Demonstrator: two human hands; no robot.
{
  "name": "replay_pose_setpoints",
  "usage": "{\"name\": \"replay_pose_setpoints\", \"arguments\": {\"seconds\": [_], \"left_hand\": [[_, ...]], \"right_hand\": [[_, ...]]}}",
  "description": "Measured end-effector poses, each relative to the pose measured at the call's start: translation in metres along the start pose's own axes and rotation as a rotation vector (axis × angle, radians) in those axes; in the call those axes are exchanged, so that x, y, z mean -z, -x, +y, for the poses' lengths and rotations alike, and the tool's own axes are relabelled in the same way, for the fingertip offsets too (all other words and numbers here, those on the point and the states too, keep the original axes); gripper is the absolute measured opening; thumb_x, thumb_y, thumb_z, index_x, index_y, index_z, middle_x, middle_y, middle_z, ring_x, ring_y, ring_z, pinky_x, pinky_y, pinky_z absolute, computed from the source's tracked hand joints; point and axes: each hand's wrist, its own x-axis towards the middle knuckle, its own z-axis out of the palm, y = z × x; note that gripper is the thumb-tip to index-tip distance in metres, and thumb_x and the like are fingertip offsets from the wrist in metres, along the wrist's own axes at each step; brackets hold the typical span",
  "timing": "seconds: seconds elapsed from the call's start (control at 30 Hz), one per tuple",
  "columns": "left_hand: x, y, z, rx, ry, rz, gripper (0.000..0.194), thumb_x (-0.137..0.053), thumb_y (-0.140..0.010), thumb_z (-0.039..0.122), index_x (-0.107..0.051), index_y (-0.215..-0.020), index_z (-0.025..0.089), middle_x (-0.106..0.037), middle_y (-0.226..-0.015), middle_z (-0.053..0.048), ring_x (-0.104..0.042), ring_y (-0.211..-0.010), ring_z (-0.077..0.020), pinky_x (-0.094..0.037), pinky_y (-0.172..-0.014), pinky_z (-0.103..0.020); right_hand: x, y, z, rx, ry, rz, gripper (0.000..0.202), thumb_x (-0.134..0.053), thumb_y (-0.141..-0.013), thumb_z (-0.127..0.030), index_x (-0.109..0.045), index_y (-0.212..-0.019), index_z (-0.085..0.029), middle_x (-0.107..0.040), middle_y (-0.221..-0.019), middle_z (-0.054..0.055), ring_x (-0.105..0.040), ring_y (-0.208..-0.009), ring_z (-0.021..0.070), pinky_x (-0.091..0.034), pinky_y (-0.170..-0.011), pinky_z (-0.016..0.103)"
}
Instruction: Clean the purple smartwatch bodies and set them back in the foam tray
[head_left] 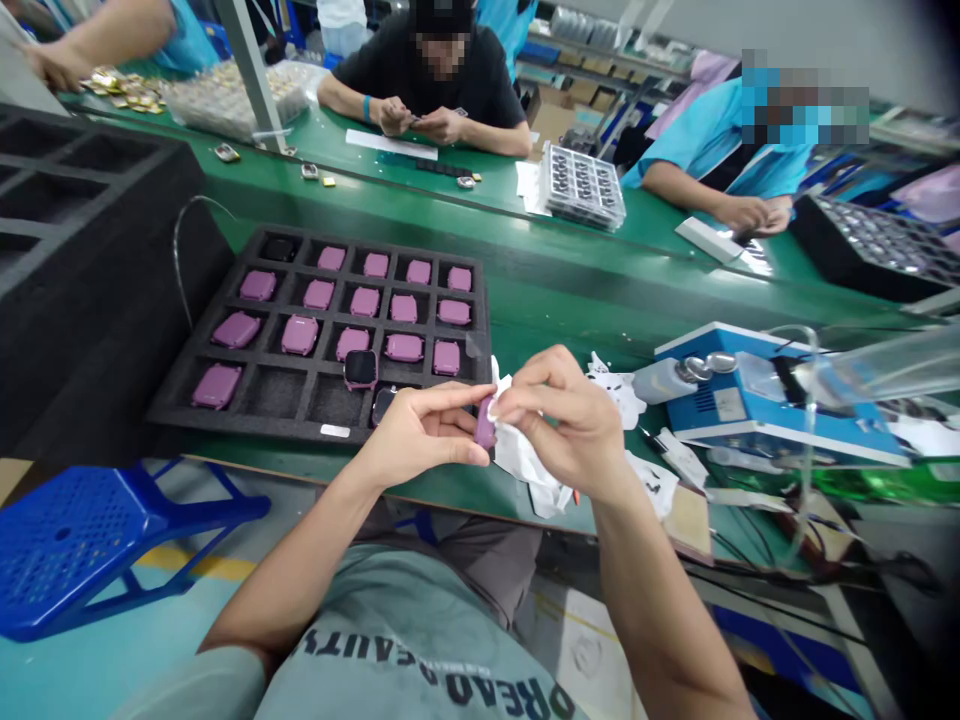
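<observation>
Between my two hands is a purple watch case [485, 422], seen edge-on at the front right corner of the tray. My left hand [427, 428] grips it between thumb and fingers. My right hand [566, 415] pinches a white cloth [525, 465] against its side, and the cloth hangs down over the bench edge. To the left lies a black foam tray [281, 388] with rows of purple watch cases [300, 335]. One case with a dark screen [361, 368] rests on a divider. Another dark-screened one [384, 403] is partly behind my left hand.
Blue machine [772, 400] and a white bottle [664, 382] stand at the right, with cables nearby. A large black foam block [90, 260] is at the left, above a blue stool [82, 540]. Two people work across the green bench [315, 200], near a clear tray [583, 185].
</observation>
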Motion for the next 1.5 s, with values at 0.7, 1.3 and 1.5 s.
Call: {"name": "replay_pose_setpoints", "arguments": {"seconds": [0.7, 1.3, 1.5], "left_hand": [[0.003, 0.002, 0.004, 0.023, -0.03, 0.012, 0.062, -0.1, -0.056, 0.013, -0.084, -0.115, 0.027, -0.081, -0.111, -0.008, -0.077, -0.084, -0.0207, -0.063, -0.076, -0.032], [0.0, 0.004, -0.001, -0.138, -0.15, 0.122, 0.064, -0.099, -0.065, 0.019, -0.076, -0.124, 0.024, -0.075, -0.136, -0.012, -0.077, -0.112, -0.0266, -0.064, -0.093, -0.031], [0.004, 0.003, 0.0, -0.158, -0.076, 0.099, 0.058, -0.094, -0.076, 0.039, -0.071, -0.125, 0.019, -0.077, -0.128, -0.016, -0.07, -0.128, -0.0311, -0.06, -0.103, -0.039]], "right_hand": [[-0.008, -0.003, 0.005, 0.027, -0.095, 0.062, 0.015, -0.07, -0.099, -0.028, -0.081, -0.09, -0.031, -0.073, -0.08, 0.002, -0.061, -0.079, 0.0183, -0.051, -0.075, 0.037], [-0.02, 0.027, -0.012, -0.585, -0.188, 0.231, 0.019, -0.072, -0.093, -0.034, -0.077, -0.079, -0.022, -0.069, -0.071, 0.002, -0.058, -0.067, 0.0168, -0.045, -0.064, 0.033], [-0.03, 0.03, 0.0, -0.746, -0.738, 0.463, 0.041, -0.082, -0.08, -0.061, -0.073, -0.082, -0.021, -0.06, -0.064, -0.001, -0.051, -0.057, 0.0132, -0.043, -0.054, 0.028]]}}
